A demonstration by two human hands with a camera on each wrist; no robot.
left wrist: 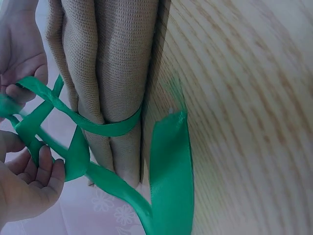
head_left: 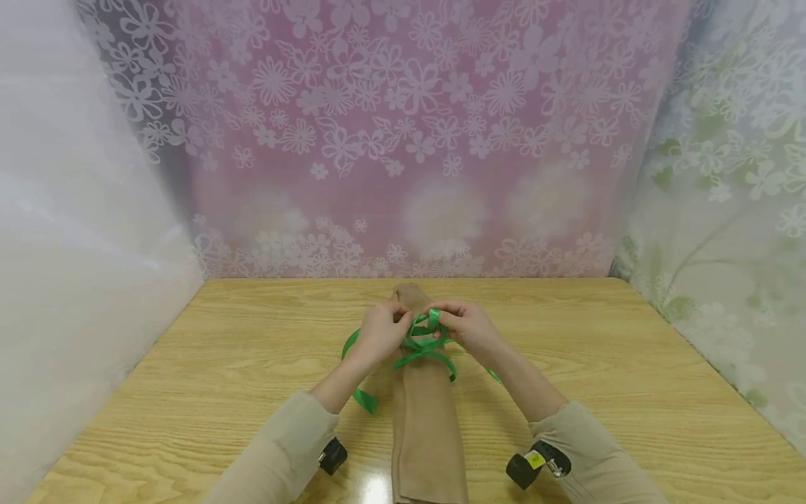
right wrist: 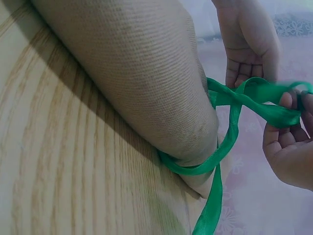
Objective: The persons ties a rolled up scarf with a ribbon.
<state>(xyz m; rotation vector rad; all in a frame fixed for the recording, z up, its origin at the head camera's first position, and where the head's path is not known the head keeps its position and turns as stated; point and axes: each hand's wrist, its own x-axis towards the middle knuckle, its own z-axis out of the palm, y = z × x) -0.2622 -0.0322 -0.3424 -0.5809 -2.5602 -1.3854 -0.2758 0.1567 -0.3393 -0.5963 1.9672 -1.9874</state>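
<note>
A long folded bundle of brown woven cloth [head_left: 429, 434] lies lengthwise in front of me. Green satin ribbon [head_left: 423, 353] goes round it toward the far part, with crossed strands and loops standing above the cloth. My left hand [head_left: 380, 330] pinches the ribbon left of the loops; in the left wrist view, its curled fingers [left wrist: 45, 169] hold a strand. From the other side my right hand [head_left: 471, 327] grips a raised loop between thumb and fingers. One ribbon tail [left wrist: 171, 166] with a frayed end hangs on the left. Another tail [right wrist: 210, 210] trails on the right.
The bundle rests on a wood-grain table [head_left: 252, 364]. Behind stands a pink flowered curtain [head_left: 409, 140], with a whitish sheet [head_left: 82, 245] on the left and a floral one [head_left: 724, 231] on the right. Black wrist cameras [head_left: 522, 470] sit under both sleeves.
</note>
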